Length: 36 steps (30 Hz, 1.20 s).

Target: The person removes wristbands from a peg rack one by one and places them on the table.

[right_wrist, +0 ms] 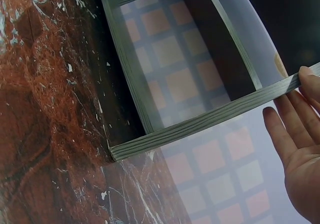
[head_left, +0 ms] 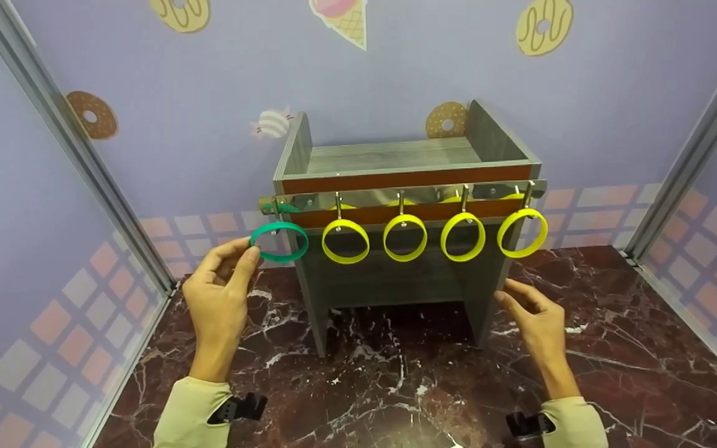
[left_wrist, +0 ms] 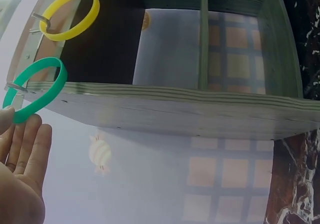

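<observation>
A green silicone wristband (head_left: pixel 295 254) hangs from the leftmost hook of a metal hook rail (head_left: pixel 368 199). My left hand (head_left: pixel 216 302) pinches its left rim between thumb and fingers; in the left wrist view the green wristband (left_wrist: pixel 62 78) loops over the hook. Several yellow wristbands (head_left: pixel 346 260) hang from the other hooks, one on each. At the right, my right hand (head_left: pixel 540 323) holds the side panel of the grey wooden stand. In the right wrist view the thumb lies on the side panel's front edge (right_wrist: pixel 200 115), with the fingers behind it.
The grey wooden stand (head_left: pixel 503 127) has an open top tray with raised sides and carries the rail on its front. It stands on a dark red marbled tabletop (head_left: pixel 389 386). Patterned purple walls (head_left: pixel 396 74) rise behind and at both sides, with metal corner posts (head_left: pixel 78 137).
</observation>
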Available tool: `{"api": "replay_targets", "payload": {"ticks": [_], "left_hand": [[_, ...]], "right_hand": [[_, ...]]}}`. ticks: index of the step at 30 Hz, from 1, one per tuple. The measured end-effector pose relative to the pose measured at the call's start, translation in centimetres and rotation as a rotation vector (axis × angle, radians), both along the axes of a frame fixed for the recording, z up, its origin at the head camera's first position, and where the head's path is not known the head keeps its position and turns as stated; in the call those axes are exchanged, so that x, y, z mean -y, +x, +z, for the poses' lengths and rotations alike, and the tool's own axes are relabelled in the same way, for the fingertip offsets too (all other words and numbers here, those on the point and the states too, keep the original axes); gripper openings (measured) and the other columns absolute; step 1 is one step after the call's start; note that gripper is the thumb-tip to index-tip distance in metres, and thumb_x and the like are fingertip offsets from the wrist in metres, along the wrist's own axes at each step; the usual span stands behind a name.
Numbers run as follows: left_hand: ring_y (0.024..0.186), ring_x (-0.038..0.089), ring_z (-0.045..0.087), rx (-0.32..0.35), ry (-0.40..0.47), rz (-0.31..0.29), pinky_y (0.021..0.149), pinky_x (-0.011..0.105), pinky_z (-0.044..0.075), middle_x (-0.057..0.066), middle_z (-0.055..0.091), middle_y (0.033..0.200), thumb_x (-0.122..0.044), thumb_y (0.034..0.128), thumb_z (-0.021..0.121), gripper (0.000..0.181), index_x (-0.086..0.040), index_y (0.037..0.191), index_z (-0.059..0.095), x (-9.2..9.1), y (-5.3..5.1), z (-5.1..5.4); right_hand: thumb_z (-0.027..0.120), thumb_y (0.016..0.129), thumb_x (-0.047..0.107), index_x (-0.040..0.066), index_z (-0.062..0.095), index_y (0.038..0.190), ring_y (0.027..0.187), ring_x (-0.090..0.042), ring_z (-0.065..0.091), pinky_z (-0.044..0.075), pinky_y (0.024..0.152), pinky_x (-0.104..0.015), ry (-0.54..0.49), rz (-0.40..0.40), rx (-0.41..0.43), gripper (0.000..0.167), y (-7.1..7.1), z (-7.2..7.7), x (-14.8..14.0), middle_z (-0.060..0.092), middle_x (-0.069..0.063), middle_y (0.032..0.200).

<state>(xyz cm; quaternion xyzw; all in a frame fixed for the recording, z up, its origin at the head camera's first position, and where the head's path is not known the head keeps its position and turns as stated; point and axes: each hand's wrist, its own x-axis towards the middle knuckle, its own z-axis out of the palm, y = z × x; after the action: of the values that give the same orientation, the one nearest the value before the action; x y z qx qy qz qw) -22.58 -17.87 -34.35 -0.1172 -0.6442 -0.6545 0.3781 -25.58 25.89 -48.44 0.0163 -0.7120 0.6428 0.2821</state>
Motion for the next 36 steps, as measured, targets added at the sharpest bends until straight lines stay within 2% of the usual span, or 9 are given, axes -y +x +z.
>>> {"api": "replay_targets", "payload": {"ticks": [8,12,17,24,27,31,36], "left_hand": [[0.091,0.019,0.077,-0.029,0.032,-0.009,0.085,0.028,0.064,0.020,0.077,0.102,0.003,0.0973,0.075,0.016,0.011,0.111,0.074,-0.3,0.8,0.6],[0.094,0.020,0.077,-0.043,0.078,-0.013,0.089,0.029,0.063,0.018,0.077,0.104,0.005,0.0960,0.076,0.016,0.010,0.111,0.074,-0.4,1.4,0.8],[0.091,0.020,0.076,-0.068,0.130,-0.008,0.087,0.027,0.064,0.016,0.078,0.102,0.007,0.0942,0.077,0.016,0.011,0.110,0.075,-0.1,2.1,0.5],[0.085,0.019,0.076,-0.100,0.181,-0.010,0.081,0.026,0.065,0.016,0.077,0.098,0.011,0.0932,0.075,0.015,0.014,0.108,0.074,0.4,2.7,-0.8],[0.084,0.019,0.076,-0.096,0.203,-0.023,0.080,0.026,0.065,0.018,0.077,0.098,0.012,0.0931,0.074,0.015,0.015,0.108,0.073,0.7,2.8,-1.4],[0.084,0.019,0.077,-0.059,0.204,-0.023,0.081,0.027,0.065,0.017,0.077,0.097,0.012,0.0930,0.075,0.015,0.015,0.108,0.073,1.0,2.7,-2.5],[0.082,0.018,0.077,0.010,0.170,0.014,0.080,0.027,0.065,0.013,0.078,0.097,0.010,0.0938,0.075,0.015,0.014,0.108,0.074,1.3,2.6,-4.1]], "right_hand": [[0.082,0.093,0.001,-0.002,0.078,0.122,0.081,-0.007,0.071,0.056,0.065,-0.015,0.017,-0.019,0.006,0.029,0.0,0.0,0.1,0.080,-0.002,0.102],[0.082,0.093,0.000,-0.004,0.078,0.121,0.082,-0.006,0.072,0.057,0.067,-0.015,0.008,-0.011,-0.003,0.029,-0.1,0.0,0.0,0.080,0.000,0.103],[0.082,0.093,0.000,-0.003,0.078,0.120,0.082,-0.007,0.073,0.058,0.068,-0.015,0.010,-0.019,0.004,0.028,-0.1,-0.1,0.0,0.080,0.001,0.103],[0.084,0.093,0.003,-0.002,0.078,0.120,0.074,-0.006,0.068,0.053,0.058,-0.015,0.014,-0.033,0.012,0.028,-0.1,-0.1,0.1,0.080,0.004,0.100],[0.083,0.093,0.002,-0.002,0.079,0.120,0.074,-0.006,0.068,0.053,0.059,-0.015,0.014,-0.031,0.009,0.028,-0.1,-0.1,0.1,0.080,0.005,0.099],[0.082,0.093,-0.001,-0.004,0.078,0.120,0.079,-0.005,0.071,0.057,0.066,-0.014,0.003,-0.016,0.000,0.028,-0.1,-0.1,0.1,0.080,0.004,0.100],[0.080,0.093,-0.005,-0.007,0.076,0.121,0.085,-0.005,0.074,0.059,0.073,-0.015,-0.014,-0.002,-0.018,0.028,-0.2,-0.1,0.2,0.080,0.003,0.102]]}}
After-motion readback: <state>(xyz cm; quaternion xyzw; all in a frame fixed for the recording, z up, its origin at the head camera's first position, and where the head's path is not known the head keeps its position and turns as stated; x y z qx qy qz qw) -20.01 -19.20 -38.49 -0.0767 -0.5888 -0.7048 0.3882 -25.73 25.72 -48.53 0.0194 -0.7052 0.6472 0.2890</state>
